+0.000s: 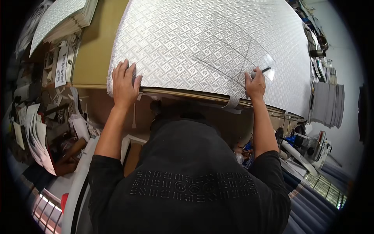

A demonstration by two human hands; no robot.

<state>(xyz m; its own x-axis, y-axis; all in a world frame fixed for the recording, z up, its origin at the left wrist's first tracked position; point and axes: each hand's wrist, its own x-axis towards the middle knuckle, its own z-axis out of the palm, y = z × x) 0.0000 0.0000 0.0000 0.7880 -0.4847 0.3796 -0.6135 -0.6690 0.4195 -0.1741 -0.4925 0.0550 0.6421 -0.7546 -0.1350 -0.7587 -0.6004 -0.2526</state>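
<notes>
A large sheet of white fabric with a grey woven lattice pattern (167, 46) lies over the table. My left hand (125, 82) rests on its near left corner, fingers spread; a dark grey patch shows beside the thumb, and I cannot tell if it is shadow or a thing. Over at the near right, my right hand (256, 84) is closed round a black pen (266, 70), its tip pointing right and away. Bright, glassy-looking patches (269, 60) lie by the pen. Thin dark lines (218, 70) cross the fabric left of and beyond this hand.
A fabric strip (233, 102) hangs off the table's front edge. Patterned sheets (58, 23) are stacked at the far left, beside the bare tan tabletop (93, 50). Grey sheets (327, 103) hang at the right. Cluttered shelves and papers (37, 136) stand left.
</notes>
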